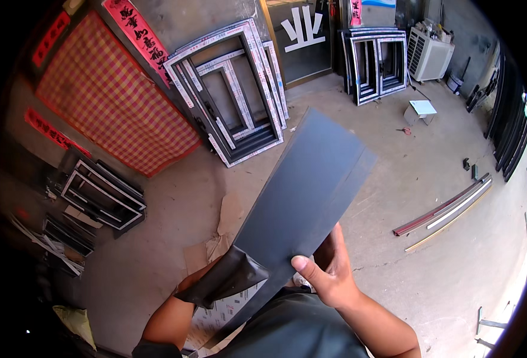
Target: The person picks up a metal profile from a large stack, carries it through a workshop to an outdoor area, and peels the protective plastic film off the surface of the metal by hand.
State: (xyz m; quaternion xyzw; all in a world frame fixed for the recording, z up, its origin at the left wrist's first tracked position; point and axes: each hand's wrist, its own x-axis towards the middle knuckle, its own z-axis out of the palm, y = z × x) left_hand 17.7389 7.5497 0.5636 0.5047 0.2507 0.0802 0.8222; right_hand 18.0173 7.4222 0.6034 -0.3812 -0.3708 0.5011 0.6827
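A long, flat dark grey panel (305, 185) slants up and away in front of me. Its upper part is bare and smooth. On its lower part lies a white film (230, 310) with small print, and a loose dark flap (224, 279) of thin sheet is folded back where the bare face begins. My right hand (332, 277) is closed on the panel's right edge, thumb pressed on the face, fingers behind. My left hand (206, 272) is at the left edge beside the flap; the flap and panel hide its fingers.
Framed windows (233, 95) lean on the wall ahead, with more window frames (376, 65) farther right and others (105, 194) at left. Torn cardboard (218, 238) lies under the panel. Long strips (448, 206), red-handled scissors (404, 130) and a small stool (421, 109) are on the floor at right.
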